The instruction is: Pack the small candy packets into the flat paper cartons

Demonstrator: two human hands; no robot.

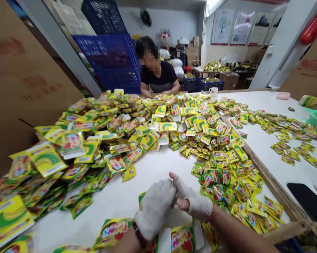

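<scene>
Closest to you, an open carton point(183, 240) shows white card flaps and glossy print, with slanted pink lettering that seems to read "TWINS". Just beyond the carton, your left hand point(157, 202) and right hand point(194, 202) meet in white knitted gloves that leave the fingertips bare. Your left fingers curl inward, their tips hidden; two bare tips on your right show apart. You cannot tell from here whether either hand grips anything. A dark beaded bracelet point(139, 234) circles your left wrist.

Right of the carton, crinkled, pillow-shaped foil sachets point(221, 179) spread over the smooth white surface point(153, 168), up to a rough wooden strip point(256, 161). Farther right of the carton lies a flat black slab point(304, 200), rounded at the corner.

Left of and beyond the carton, flattish yellow-and-green boxes point(46, 158) pile up, some bearing the same pink lettering, much of it blurred. Well beyond the carton stand a white mug point(213, 91), a person point(158, 72) in a dark top, and stacked blue plastic lattice crates point(111, 52). The wall posters point(223, 26) farthest from the carton are too small to read.
</scene>
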